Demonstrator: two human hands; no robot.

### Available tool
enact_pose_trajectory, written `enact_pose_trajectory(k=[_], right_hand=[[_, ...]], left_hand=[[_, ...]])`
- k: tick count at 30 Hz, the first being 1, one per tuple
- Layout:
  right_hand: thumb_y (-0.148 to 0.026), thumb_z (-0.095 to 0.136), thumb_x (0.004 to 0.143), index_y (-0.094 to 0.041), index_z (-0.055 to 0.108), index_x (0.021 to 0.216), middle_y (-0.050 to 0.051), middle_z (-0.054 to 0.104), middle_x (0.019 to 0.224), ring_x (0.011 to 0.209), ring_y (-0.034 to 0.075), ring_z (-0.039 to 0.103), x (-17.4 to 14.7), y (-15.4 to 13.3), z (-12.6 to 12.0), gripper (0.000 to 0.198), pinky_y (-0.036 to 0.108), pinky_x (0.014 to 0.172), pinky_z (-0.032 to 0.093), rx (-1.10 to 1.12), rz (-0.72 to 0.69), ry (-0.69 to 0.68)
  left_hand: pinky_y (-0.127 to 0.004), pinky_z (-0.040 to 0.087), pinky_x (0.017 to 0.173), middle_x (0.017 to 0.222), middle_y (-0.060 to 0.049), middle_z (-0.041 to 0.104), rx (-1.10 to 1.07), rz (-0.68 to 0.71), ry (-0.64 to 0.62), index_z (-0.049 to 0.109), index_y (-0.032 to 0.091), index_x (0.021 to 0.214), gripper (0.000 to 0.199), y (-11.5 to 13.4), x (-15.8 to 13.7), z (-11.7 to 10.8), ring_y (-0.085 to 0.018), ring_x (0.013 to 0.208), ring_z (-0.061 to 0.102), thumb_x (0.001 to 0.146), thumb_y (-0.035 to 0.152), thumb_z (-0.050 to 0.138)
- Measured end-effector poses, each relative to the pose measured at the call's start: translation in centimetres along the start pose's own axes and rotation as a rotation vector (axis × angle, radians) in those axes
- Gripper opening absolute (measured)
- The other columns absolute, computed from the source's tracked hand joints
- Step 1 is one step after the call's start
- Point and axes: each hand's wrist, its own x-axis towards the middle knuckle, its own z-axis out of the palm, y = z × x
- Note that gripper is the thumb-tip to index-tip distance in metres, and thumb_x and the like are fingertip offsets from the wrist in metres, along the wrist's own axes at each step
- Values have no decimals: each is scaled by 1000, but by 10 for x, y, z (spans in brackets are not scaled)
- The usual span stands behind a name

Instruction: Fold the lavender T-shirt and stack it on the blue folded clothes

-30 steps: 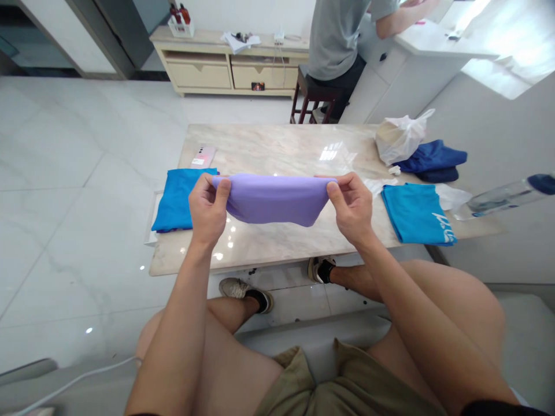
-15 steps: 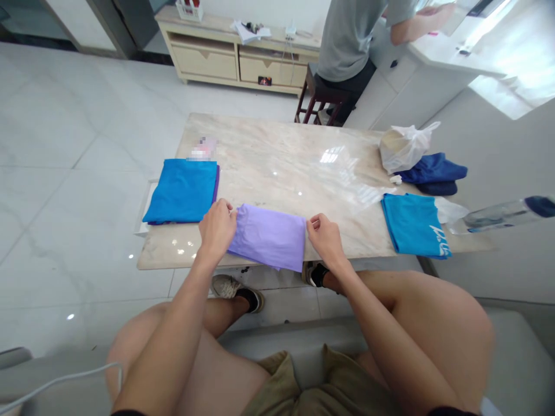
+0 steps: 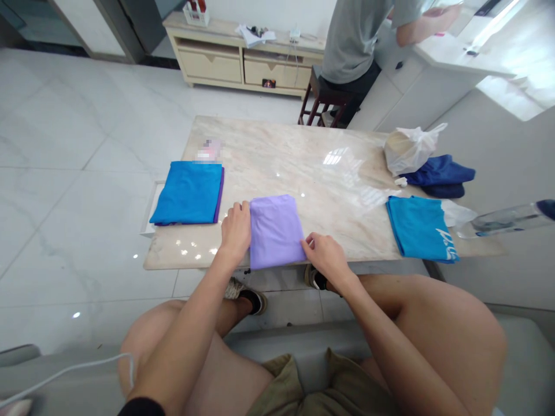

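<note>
A folded lavender cloth (image 3: 276, 232) lies near the front edge of the table, roughly square, its lower side reaching that edge. My left hand (image 3: 236, 231) is closed at the cloth's left side, fingers curled against the edge. At the lower right side, my right hand (image 3: 324, 254) pinches the border between thumb and fingers. To the left of my left hand sits a folded blue cloth (image 3: 191, 190), with a purple cloth (image 3: 220, 196) showing beneath it. On the right is a folded turquoise cloth (image 3: 418, 225) with white lettering.
The marble-patterned table (image 3: 269, 150) stretches ahead of me. Toward its right end are a white plastic bag (image 3: 410, 149), dark blue fabric (image 3: 440, 173) and a clear bottle (image 3: 505, 219). Beyond, a person (image 3: 353, 46) is by a dark stool (image 3: 323, 92), near a low cabinet (image 3: 212, 60).
The lavender cloth has gone from a wide rectangle to a narrower, squarer shape. My left hand has moved right with its left side; my right hand is slightly lower.
</note>
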Motion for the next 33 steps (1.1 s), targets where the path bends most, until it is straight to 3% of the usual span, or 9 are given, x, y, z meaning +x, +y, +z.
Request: enact_pose_trajectory(k=[5, 9, 12, 15, 18, 22, 27, 30, 33], right_hand=[[-32, 66, 107, -20, 75, 101, 12, 84, 96, 93, 28, 82, 6, 1, 4, 16, 36, 85, 61, 334, 152, 101], [-33, 69, 105, -17, 72, 115, 10, 84, 92, 77, 25, 82, 30, -15, 19, 18, 34, 66, 66, 722, 313, 29], [-38, 76, 102, -16, 71, 121, 8, 83, 83, 65, 24, 79, 37, -27, 29, 29, 32, 55, 65, 825, 338, -10], [-44, 75, 103, -17, 73, 114, 3, 76, 67, 56, 23, 75, 37, -33, 33, 30, 31, 50, 61, 857, 349, -91], [-48, 70, 105, -19, 74, 92, 5, 76, 68, 59, 23, 74, 36, -35, 35, 32, 31, 54, 58, 750, 282, -131], [-51, 72, 103, -21, 72, 81, 14, 83, 88, 86, 31, 81, 29, -43, 40, 37, 34, 75, 60, 470, 121, -31], [-45, 65, 107, -22, 72, 99, 16, 85, 108, 106, 33, 80, 7, -67, 42, 26, 40, 95, 62, 500, 39, 69], [-44, 57, 110, -23, 70, 113, 14, 83, 117, 114, 31, 78, -9, -84, 43, 25, 41, 101, 62, 661, -49, 148], [-44, 48, 114, -23, 66, 129, 13, 81, 123, 121, 28, 75, -18, -104, 51, 31, 40, 106, 61, 729, -209, 133]], left_hand=[[-42, 57, 100, 131, -27, 76, -89, -49, -42, 65, 8, 137, 39, 1, -2, 6, -38, 122, 76, 115, 35, 48], [-40, 56, 99, 129, -26, 79, -162, -34, -94, 71, 11, 130, 44, -2, -1, 17, -37, 123, 78, 113, 47, 51], [-39, 57, 97, 128, -25, 82, -247, -67, -117, 75, 15, 128, 47, -3, 9, 22, -38, 125, 78, 110, 53, 55], [-40, 58, 94, 127, -26, 83, -352, -92, -193, 81, 15, 118, 46, -6, 18, 23, -40, 123, 79, 106, 55, 60], [-39, 58, 91, 124, -24, 84, -432, -58, -297, 83, 16, 107, 43, -11, 18, 23, -40, 120, 81, 102, 55, 65], [-38, 58, 97, 126, -22, 84, -431, 4, -261, 82, 17, 110, 40, -19, 8, 22, -38, 122, 80, 100, 52, 67], [-39, 60, 105, 124, -14, 86, -639, 69, -159, 81, 21, 106, 31, -34, -14, 11, -35, 122, 79, 101, 46, 65], [-41, 57, 114, 133, -12, 84, -758, 74, -57, 81, 21, 117, 33, -52, -33, 3, -34, 129, 76, 100, 44, 63], [-45, 55, 119, 139, -13, 82, -807, 54, 104, 77, 20, 131, 43, -79, -50, -4, -34, 134, 74, 101, 46, 61]])
